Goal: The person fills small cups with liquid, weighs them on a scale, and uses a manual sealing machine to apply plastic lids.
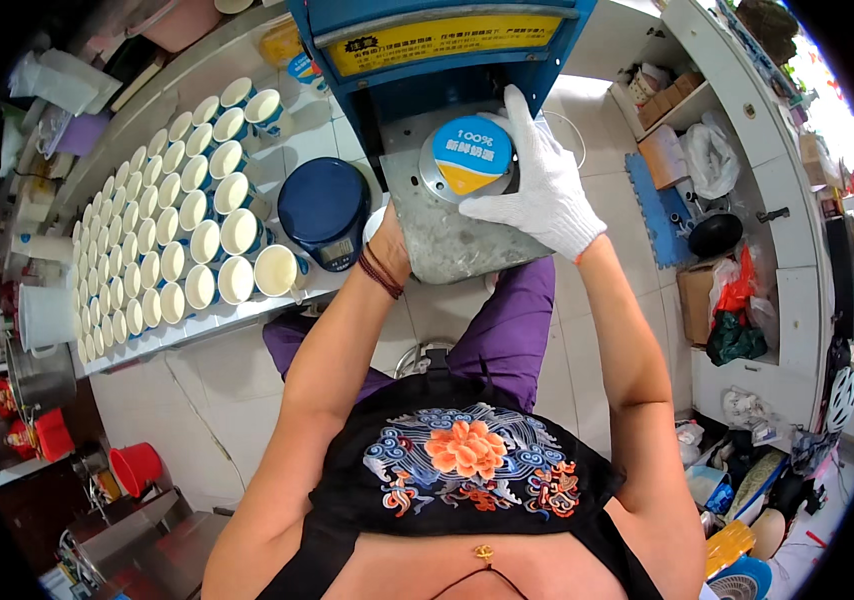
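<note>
A round blue, white and yellow printed lid (472, 150) lies in the metal ring on the grey metal plate (464, 240) of a blue sealing machine (434, 67). My right hand (539, 180), in a white knit glove, curves around the lid's right side, thumb and forefinger spread wide; other fingertips are partly hidden near the lid's edge. Bare, with a beaded bracelet at the wrist, my left hand (392, 244) is at the plate's left edge. Its fingers are mostly hidden behind the plate, beside a partly hidden white round thing (374, 223).
Rows of open paper cups (236, 279) cover the white tiled counter (322, 283) at left, beside a dark blue digital scale (324, 202). More printed lids (305, 69) lie behind the cups. Cabinets with bags and boxes line the right; a red bucket (136, 466) stands lower left.
</note>
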A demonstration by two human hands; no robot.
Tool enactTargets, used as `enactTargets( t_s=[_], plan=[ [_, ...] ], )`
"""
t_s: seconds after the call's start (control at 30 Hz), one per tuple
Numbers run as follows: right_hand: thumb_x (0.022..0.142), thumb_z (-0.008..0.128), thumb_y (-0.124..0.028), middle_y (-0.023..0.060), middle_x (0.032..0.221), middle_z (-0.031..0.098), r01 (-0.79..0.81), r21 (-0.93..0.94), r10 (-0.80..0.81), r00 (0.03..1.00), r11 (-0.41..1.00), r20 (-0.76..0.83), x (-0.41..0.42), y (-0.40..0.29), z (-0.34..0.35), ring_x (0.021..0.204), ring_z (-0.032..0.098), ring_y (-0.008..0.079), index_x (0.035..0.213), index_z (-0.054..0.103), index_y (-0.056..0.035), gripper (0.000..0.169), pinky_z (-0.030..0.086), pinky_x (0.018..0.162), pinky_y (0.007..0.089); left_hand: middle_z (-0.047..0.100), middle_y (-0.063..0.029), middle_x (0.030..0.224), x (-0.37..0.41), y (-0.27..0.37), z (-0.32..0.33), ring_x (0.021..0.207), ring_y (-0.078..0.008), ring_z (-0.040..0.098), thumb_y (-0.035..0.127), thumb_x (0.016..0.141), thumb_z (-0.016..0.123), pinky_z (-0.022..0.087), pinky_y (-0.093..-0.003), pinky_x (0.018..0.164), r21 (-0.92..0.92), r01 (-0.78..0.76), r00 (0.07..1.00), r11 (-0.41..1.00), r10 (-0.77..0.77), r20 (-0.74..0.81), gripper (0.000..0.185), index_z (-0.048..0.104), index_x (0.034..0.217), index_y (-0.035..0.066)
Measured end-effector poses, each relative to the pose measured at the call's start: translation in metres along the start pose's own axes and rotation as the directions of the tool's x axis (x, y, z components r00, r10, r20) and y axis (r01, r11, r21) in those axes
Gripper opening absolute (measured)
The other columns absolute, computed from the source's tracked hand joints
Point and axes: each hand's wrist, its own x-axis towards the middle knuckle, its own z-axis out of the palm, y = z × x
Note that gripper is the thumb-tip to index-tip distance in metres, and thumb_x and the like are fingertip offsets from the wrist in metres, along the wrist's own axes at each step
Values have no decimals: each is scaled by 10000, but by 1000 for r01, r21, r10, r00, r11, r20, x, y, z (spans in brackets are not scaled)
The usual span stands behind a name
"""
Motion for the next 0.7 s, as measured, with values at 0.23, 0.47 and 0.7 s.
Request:
enactTargets(
  t_s=[0.23,0.47,0.7],
  plan=[
    [661,963,-269,224,1326,633,-77,165,92,992,983,-91,7,-24,4,1197,648,377,1645,190,-69,1267,532,1010,421,536,-183,1518,-17,-5,12,1365,-376,542,560,1074,357,461,-521,1120,144,-112,978,983,135,-160,708,450,1525,22],
    [604,993,-249,195,1314,648,198,280,-141,967,940,-211,-6,-56,-23,1160,675,282,1648,209,-24,1325,530,1003,366,528,-163,1485,-86,-57,105,1368,-269,536,113,777,870,438,-381,1110,870,-64,625,-489,660,417,898,380,1526,35],
    [794,844,-213,243,1526,463,139,724,-168,985,675,-32,-16,-112,-11,1412,478,302,1658,115,4,1151,356,1189,395,459,-169,1502,-78,-62,94,1288,-285,600,142,816,847,461,-388,1086,800,64,592,-597,668,451,894,334,1539,25]
  ],
)
